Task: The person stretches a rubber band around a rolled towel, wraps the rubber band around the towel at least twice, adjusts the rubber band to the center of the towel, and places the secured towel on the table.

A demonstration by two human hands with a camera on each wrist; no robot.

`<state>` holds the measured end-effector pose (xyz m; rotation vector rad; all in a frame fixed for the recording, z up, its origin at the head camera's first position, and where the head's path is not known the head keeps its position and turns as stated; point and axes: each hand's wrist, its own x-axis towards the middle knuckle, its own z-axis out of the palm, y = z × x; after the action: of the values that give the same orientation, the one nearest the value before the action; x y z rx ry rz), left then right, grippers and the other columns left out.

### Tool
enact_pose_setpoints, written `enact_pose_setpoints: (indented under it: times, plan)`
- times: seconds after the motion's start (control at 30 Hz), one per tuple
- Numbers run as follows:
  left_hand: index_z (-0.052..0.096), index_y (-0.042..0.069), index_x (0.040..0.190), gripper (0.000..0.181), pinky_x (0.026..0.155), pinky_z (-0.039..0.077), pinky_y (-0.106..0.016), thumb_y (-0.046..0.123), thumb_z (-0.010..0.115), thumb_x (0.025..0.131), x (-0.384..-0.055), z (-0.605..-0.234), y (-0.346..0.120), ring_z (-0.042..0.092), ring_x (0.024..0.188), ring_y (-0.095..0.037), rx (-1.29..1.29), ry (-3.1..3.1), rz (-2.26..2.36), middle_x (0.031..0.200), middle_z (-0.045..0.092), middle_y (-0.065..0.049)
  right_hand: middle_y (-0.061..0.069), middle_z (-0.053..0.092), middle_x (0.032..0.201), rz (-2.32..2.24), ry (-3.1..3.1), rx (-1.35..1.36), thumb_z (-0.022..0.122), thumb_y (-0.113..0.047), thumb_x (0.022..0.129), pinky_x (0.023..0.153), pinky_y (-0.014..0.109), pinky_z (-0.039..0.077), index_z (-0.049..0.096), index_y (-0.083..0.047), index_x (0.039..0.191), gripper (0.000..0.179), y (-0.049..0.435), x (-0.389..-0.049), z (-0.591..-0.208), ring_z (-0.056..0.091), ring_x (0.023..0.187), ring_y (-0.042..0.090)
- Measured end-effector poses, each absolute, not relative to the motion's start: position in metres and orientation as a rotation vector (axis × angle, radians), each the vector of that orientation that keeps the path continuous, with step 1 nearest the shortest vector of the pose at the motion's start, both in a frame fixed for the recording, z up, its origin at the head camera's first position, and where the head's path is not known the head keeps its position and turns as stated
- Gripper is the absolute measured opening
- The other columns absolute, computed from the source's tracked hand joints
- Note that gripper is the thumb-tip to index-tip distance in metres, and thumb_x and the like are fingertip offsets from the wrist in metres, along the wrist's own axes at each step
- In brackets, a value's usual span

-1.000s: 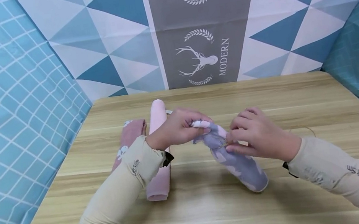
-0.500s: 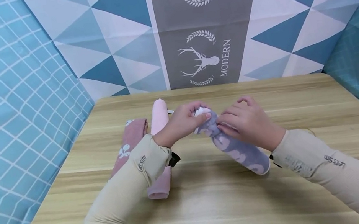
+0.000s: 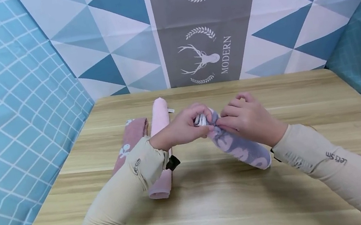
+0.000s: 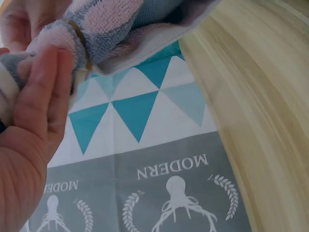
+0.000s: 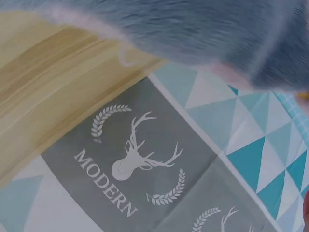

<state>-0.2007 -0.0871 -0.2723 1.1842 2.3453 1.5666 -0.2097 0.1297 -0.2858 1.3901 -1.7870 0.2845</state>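
Observation:
A rolled terry towel (image 3: 242, 150), lavender with pale pink shapes, is held up at a slant in the head view. My left hand (image 3: 186, 125) grips its upper end, where white edges show between thumb and fingers. Close beside it, my right hand (image 3: 249, 119) pinches the towel just below that end, at a cinched spot. A yellowish-brown rubber band (image 4: 81, 43) circles the towel there in the left wrist view, near my left fingers (image 4: 41, 96). In the right wrist view the towel (image 5: 193, 34) is blurred across the top, and the right fingertips are hidden.
To the left, a pale pink rolled towel (image 3: 159, 119) with a white tag lies on the wooden table (image 3: 216, 212). Beside it a dusty-rose towel (image 3: 132, 139) with white prints is partly covered by the left sleeve. Patterned cloth (image 3: 131, 38) hangs at the back.
The towel's lower end has swung up and slightly right. My right hand has shifted left and up, closer to the left hand. The left hand has bent its fingers over the towel's end.

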Motion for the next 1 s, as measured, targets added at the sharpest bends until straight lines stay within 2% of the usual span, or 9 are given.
enact_pose_setpoints:
  times: [0.17,0.3,0.4,0.53,0.6,0.63,0.73,0.87,1.0]
  plan:
    - [0.054,0.002,0.074,0.018,0.063,0.043,-0.022,-0.009,0.067,0.071,-0.201,-0.277,-0.085,0.048,0.08,-0.012,1.246,2.419,1.588,0.083,0.051,-0.007,0.006,0.06,0.075,0.321,-1.794,1.423,0.085,0.005,0.061,0.068,0.041,0.044,0.067,-0.007,0.075,0.025,0.126,-0.21,-0.288,0.056,0.07,0.025]
    - [0.054,0.003,0.071,0.014,0.061,0.041,-0.022,-0.009,0.062,0.068,-0.203,-0.279,-0.085,0.047,0.077,-0.013,1.226,2.427,1.635,0.079,0.05,-0.003,0.005,0.055,0.072,0.412,-1.799,1.427,0.077,0.009,0.068,0.063,0.038,0.039,0.064,-0.006,0.074,0.021,0.124,-0.208,-0.291,0.052,0.068,0.024]
    - [0.055,0.002,0.072,0.013,0.058,0.04,-0.021,-0.008,0.062,0.068,-0.204,-0.28,-0.085,0.047,0.075,-0.012,1.207,2.422,1.665,0.079,0.051,-0.003,0.003,0.052,0.072,0.503,-1.828,1.445,0.071,-0.004,0.084,0.063,0.037,0.036,0.06,-0.007,0.074,0.015,0.123,-0.206,-0.291,0.049,0.068,0.022]
    - [0.056,0.002,0.071,0.011,0.056,0.04,-0.02,-0.007,0.06,0.066,-0.204,-0.28,-0.086,0.047,0.072,-0.012,1.183,2.416,1.675,0.078,0.05,-0.002,-0.001,0.044,0.071,0.553,-1.951,1.514,0.068,-0.011,0.085,0.067,0.037,0.034,0.053,-0.011,0.073,0.02,0.123,-0.201,-0.286,0.044,0.067,0.017]
    - [0.056,0.001,0.071,0.01,0.053,0.041,-0.02,-0.007,0.059,0.066,-0.205,-0.28,-0.087,0.048,0.068,-0.012,1.136,2.394,1.689,0.077,0.051,-0.001,-0.003,0.042,0.071,0.522,-2.043,1.54,0.071,-0.005,0.079,0.071,0.039,0.035,0.051,-0.012,0.072,0.023,0.123,-0.199,-0.281,0.042,0.068,0.016]
    - [0.056,0.001,0.071,0.01,0.052,0.041,-0.02,-0.007,0.058,0.066,-0.206,-0.28,-0.087,0.048,0.066,-0.012,1.099,2.375,1.701,0.076,0.051,-0.001,-0.003,0.041,0.07,0.505,-2.079,1.545,0.072,0.001,0.073,0.072,0.041,0.035,0.051,-0.013,0.072,0.025,0.124,-0.199,-0.279,0.042,0.068,0.016]
    - [0.055,-0.001,0.072,0.01,0.049,0.044,-0.02,-0.009,0.057,0.067,-0.207,-0.278,-0.087,0.05,0.059,-0.011,0.966,2.311,1.767,0.071,0.052,-0.003,-0.002,0.044,0.071,0.454,-2.07,1.525,0.073,0.003,0.073,0.075,0.047,0.036,0.056,-0.011,0.074,0.022,0.124,-0.201,-0.277,0.045,0.068,0.018]
    - [0.051,-0.004,0.073,0.01,0.048,0.047,-0.022,-0.012,0.054,0.07,-0.207,-0.275,-0.083,0.051,0.055,-0.012,0.821,2.233,1.886,0.066,0.051,-0.005,0.002,0.051,0.07,0.27,-1.814,1.458,0.066,-0.006,0.084,0.075,0.05,0.038,0.064,-0.009,0.076,0.01,0.12,-0.206,-0.275,0.049,0.064,0.02]
    - [0.051,-0.003,0.073,0.009,0.047,0.047,-0.024,-0.011,0.054,0.073,-0.206,-0.276,-0.079,0.05,0.052,-0.013,0.787,2.206,1.922,0.065,0.051,-0.005,0.001,0.052,0.066,0.002,-1.591,1.422,0.06,-0.01,0.091,0.079,0.046,0.039,0.066,-0.01,0.074,0.018,0.117,-0.207,-0.268,0.046,0.06,0.018]
